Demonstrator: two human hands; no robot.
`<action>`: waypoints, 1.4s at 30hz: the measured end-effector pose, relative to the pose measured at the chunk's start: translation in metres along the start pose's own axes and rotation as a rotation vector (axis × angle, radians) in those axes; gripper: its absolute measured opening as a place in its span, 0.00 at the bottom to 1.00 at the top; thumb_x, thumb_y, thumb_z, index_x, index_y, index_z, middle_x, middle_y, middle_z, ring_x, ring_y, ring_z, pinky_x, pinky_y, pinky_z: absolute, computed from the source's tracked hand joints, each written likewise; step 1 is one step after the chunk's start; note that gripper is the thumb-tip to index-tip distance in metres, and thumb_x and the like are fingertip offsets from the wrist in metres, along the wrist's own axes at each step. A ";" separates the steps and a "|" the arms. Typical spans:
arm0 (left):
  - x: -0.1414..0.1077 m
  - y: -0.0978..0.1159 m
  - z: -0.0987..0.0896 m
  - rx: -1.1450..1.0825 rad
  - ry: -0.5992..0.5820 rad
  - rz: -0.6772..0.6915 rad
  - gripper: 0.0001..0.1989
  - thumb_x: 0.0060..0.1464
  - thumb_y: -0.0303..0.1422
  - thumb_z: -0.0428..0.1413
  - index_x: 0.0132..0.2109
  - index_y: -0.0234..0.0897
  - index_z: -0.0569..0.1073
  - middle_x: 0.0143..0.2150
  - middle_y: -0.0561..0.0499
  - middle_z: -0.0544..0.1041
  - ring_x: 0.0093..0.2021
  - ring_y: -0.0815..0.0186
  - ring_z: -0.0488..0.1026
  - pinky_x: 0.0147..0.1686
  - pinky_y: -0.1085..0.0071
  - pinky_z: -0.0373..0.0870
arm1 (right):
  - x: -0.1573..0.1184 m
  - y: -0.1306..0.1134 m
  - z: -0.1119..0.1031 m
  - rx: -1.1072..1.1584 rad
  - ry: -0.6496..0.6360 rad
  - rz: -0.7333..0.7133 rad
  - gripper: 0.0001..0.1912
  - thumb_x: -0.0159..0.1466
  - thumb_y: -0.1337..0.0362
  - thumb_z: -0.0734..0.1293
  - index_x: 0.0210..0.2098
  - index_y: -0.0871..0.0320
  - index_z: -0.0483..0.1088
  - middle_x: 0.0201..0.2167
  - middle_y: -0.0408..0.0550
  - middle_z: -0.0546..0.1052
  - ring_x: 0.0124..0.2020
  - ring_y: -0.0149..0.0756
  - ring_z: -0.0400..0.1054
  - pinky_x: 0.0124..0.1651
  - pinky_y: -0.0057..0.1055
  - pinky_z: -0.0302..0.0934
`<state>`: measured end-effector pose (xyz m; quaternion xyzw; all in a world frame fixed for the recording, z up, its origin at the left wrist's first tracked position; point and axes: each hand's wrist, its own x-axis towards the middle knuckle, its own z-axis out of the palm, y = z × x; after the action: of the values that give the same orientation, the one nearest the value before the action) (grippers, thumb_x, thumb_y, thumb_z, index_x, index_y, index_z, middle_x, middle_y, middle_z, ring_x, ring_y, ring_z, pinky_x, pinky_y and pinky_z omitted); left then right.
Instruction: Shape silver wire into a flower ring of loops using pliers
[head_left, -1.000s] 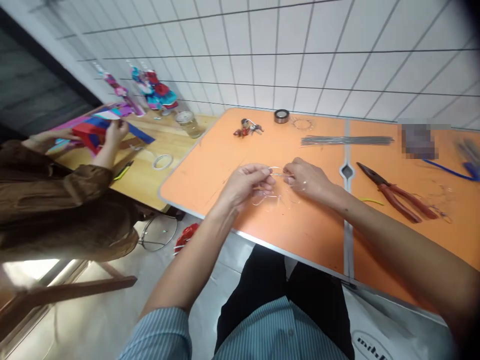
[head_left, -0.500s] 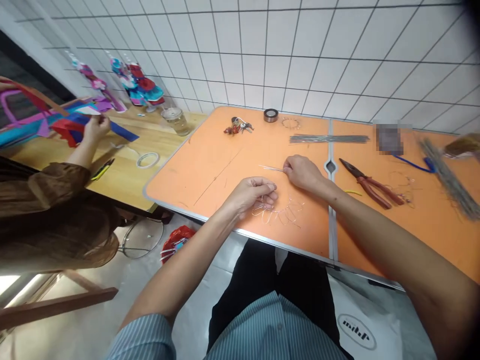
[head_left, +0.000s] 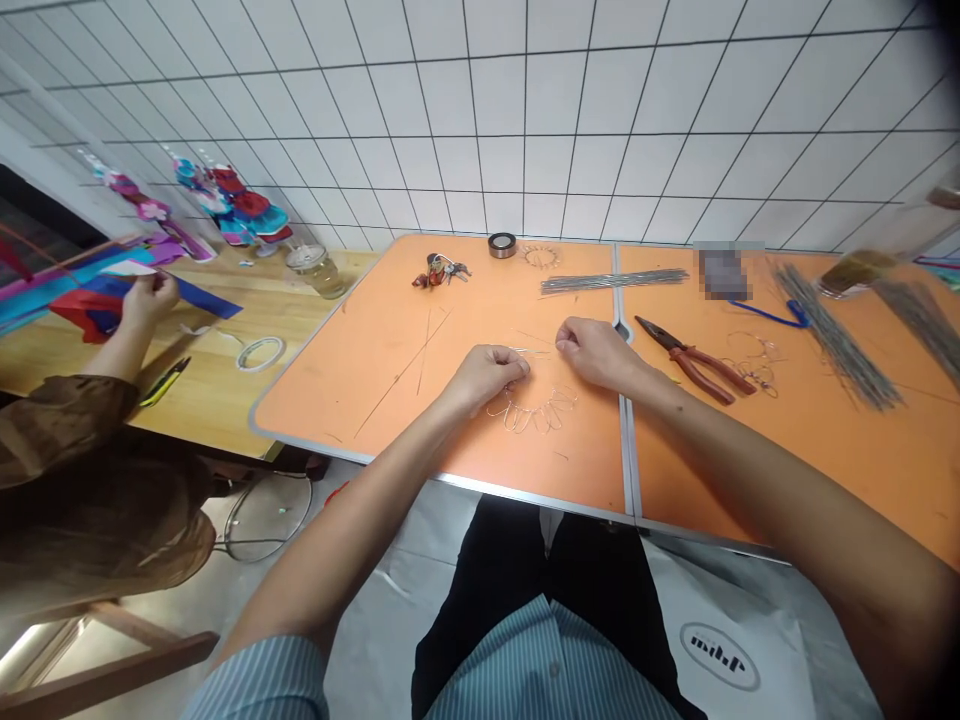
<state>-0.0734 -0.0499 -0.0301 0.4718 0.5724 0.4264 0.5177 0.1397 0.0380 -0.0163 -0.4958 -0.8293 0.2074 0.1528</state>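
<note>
Tabletop [head_left: 487,300], smooth and orange, offers flat backing: thin wire probably bends cleanest in small, even moves against it, gripped close to the bend so neighbouring loops keep their shape. Right hand [head_left: 598,352] sits knuckles-up, fingers curled in; I cannot tell whether they grip any wire. Left hand [head_left: 484,381] lies angled in from the near edge, thumb and forefinger pinching the rim of the looped wire [head_left: 546,411], which fans out just below the pinch, over the tabletop. Thin straight strands [head_left: 532,351] show between both hands.
</note>
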 end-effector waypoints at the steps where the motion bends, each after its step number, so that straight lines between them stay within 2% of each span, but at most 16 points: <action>1: 0.005 -0.002 -0.001 0.081 0.020 0.025 0.07 0.55 0.31 0.65 0.29 0.35 0.81 0.28 0.49 0.79 0.24 0.71 0.66 0.29 0.71 0.62 | -0.005 0.003 -0.003 0.023 0.011 0.004 0.07 0.72 0.68 0.65 0.41 0.56 0.75 0.43 0.52 0.84 0.43 0.40 0.73 0.42 0.34 0.58; 3: 0.012 -0.004 -0.002 0.237 0.076 0.070 0.07 0.54 0.32 0.64 0.29 0.36 0.81 0.25 0.51 0.77 0.25 0.69 0.65 0.29 0.70 0.59 | -0.015 0.008 -0.010 0.071 0.029 0.015 0.06 0.72 0.67 0.65 0.40 0.56 0.74 0.41 0.49 0.83 0.40 0.39 0.73 0.41 0.33 0.59; 5: 0.017 -0.003 -0.001 0.326 0.173 0.153 0.05 0.52 0.32 0.65 0.30 0.37 0.82 0.27 0.51 0.78 0.28 0.66 0.67 0.32 0.68 0.60 | -0.025 0.011 -0.016 0.159 0.039 0.036 0.06 0.72 0.65 0.65 0.40 0.55 0.74 0.38 0.47 0.81 0.37 0.38 0.71 0.39 0.33 0.59; 7: 0.020 0.002 0.007 0.309 0.264 0.271 0.05 0.53 0.33 0.65 0.32 0.37 0.84 0.32 0.49 0.82 0.33 0.64 0.71 0.36 0.67 0.64 | -0.034 0.012 -0.020 0.328 0.047 0.069 0.05 0.71 0.63 0.66 0.39 0.55 0.74 0.35 0.46 0.79 0.34 0.37 0.68 0.36 0.34 0.59; 8: 0.021 0.006 0.012 0.246 0.272 0.316 0.06 0.54 0.34 0.65 0.35 0.36 0.85 0.35 0.48 0.84 0.35 0.64 0.73 0.39 0.66 0.66 | -0.038 0.012 -0.022 0.409 0.048 0.084 0.05 0.70 0.62 0.67 0.38 0.55 0.73 0.34 0.46 0.78 0.33 0.36 0.67 0.36 0.34 0.58; 10: 0.023 0.013 0.026 0.058 0.198 0.315 0.11 0.54 0.39 0.67 0.39 0.35 0.86 0.38 0.47 0.85 0.36 0.65 0.74 0.40 0.67 0.69 | -0.044 0.012 -0.023 0.535 0.051 0.107 0.04 0.68 0.61 0.68 0.38 0.55 0.73 0.34 0.45 0.76 0.33 0.36 0.66 0.35 0.34 0.59; 13: 0.026 0.022 0.048 -0.092 0.097 0.277 0.15 0.53 0.43 0.70 0.41 0.36 0.86 0.38 0.48 0.84 0.35 0.66 0.73 0.35 0.70 0.68 | -0.050 0.012 -0.024 0.610 0.047 0.127 0.04 0.67 0.61 0.69 0.38 0.54 0.73 0.32 0.43 0.74 0.32 0.36 0.66 0.35 0.34 0.60; 17: 0.034 0.026 0.068 -0.201 0.069 0.302 0.13 0.53 0.42 0.70 0.37 0.36 0.84 0.35 0.48 0.84 0.29 0.70 0.69 0.30 0.72 0.66 | -0.051 0.012 -0.023 0.656 0.055 0.152 0.04 0.68 0.62 0.69 0.37 0.54 0.71 0.32 0.43 0.73 0.33 0.35 0.68 0.35 0.32 0.62; 21: 0.043 0.033 0.076 -0.310 0.038 0.247 0.11 0.51 0.38 0.70 0.35 0.35 0.81 0.35 0.47 0.85 0.27 0.72 0.70 0.29 0.74 0.67 | -0.051 0.017 -0.029 0.663 0.015 0.184 0.04 0.69 0.63 0.69 0.37 0.55 0.71 0.35 0.45 0.75 0.36 0.35 0.69 0.37 0.31 0.65; 24: 0.050 0.041 0.078 -0.362 0.014 0.200 0.11 0.51 0.36 0.71 0.35 0.35 0.79 0.36 0.46 0.86 0.27 0.73 0.71 0.28 0.76 0.68 | -0.058 0.029 -0.046 0.539 -0.057 0.155 0.06 0.69 0.60 0.70 0.41 0.55 0.74 0.37 0.46 0.78 0.38 0.37 0.72 0.39 0.32 0.65; 28: 0.058 0.044 0.079 -0.395 -0.024 0.193 0.09 0.52 0.32 0.70 0.38 0.35 0.79 0.33 0.48 0.86 0.25 0.73 0.73 0.26 0.77 0.67 | -0.075 0.057 -0.079 0.144 0.064 0.174 0.09 0.71 0.60 0.67 0.42 0.53 0.79 0.39 0.47 0.83 0.39 0.40 0.74 0.40 0.35 0.61; 31: 0.061 0.037 0.080 -0.422 -0.029 0.147 0.09 0.52 0.30 0.70 0.40 0.34 0.80 0.32 0.49 0.85 0.25 0.73 0.73 0.26 0.77 0.68 | -0.088 0.074 -0.093 -0.045 0.085 0.230 0.10 0.72 0.62 0.65 0.41 0.53 0.79 0.42 0.48 0.85 0.42 0.43 0.75 0.40 0.37 0.60; 35: 0.059 0.029 0.079 -0.423 -0.098 0.037 0.10 0.50 0.31 0.71 0.38 0.32 0.81 0.32 0.47 0.85 0.26 0.73 0.74 0.27 0.77 0.70 | -0.094 0.087 -0.089 -0.181 0.035 0.237 0.11 0.73 0.62 0.62 0.41 0.53 0.78 0.46 0.49 0.85 0.44 0.45 0.75 0.41 0.39 0.58; 39: 0.055 0.031 0.076 -0.443 -0.122 -0.013 0.09 0.49 0.30 0.72 0.36 0.33 0.81 0.32 0.48 0.85 0.25 0.73 0.74 0.26 0.78 0.70 | -0.089 0.096 -0.077 -0.336 0.120 0.269 0.14 0.75 0.59 0.61 0.49 0.53 0.78 0.53 0.54 0.83 0.51 0.50 0.75 0.42 0.41 0.57; 42: 0.053 0.034 0.074 -0.454 -0.124 -0.015 0.10 0.48 0.31 0.73 0.36 0.33 0.81 0.31 0.48 0.84 0.25 0.74 0.73 0.25 0.78 0.69 | -0.086 0.101 -0.072 -0.466 0.117 0.318 0.17 0.76 0.55 0.62 0.53 0.54 0.79 0.55 0.58 0.81 0.54 0.54 0.74 0.40 0.42 0.55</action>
<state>0.0029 0.0088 -0.0151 0.3641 0.4324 0.5106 0.6479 0.2894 0.0180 -0.0085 -0.6524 -0.7563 0.0038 0.0481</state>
